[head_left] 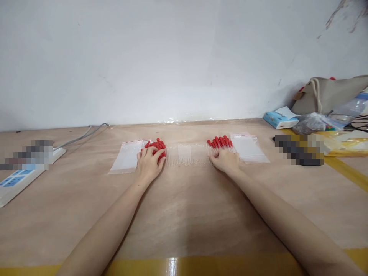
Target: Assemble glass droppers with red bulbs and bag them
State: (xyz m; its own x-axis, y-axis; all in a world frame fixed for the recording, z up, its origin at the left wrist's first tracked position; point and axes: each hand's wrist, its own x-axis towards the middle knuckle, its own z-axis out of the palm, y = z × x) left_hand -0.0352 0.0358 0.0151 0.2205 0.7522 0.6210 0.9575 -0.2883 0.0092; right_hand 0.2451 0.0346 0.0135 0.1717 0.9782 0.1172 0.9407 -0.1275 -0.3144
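Note:
A pile of red rubber dropper bulbs [158, 145] lies at the left of centre. My left hand [149, 160] rests over its near side, fingers apart and bent down onto the bulbs. Clear thin glass dropper tubes [186, 153] lie side by side in a row across the middle, between my hands. At the row's right end, several droppers with red bulbs fitted [221, 142] point away from me. My right hand [226, 160] lies over their near ends with its fingers drawn together at the tubes; what they pinch is hidden.
Clear zip bags [124, 157] lie left of the bulbs, and another zip bag [249, 148] lies right of the droppers. A white power strip [34, 172] is far left. A tissue pack [280, 118], plastic bags and a grey bag [333, 94] crowd the right back by the wall.

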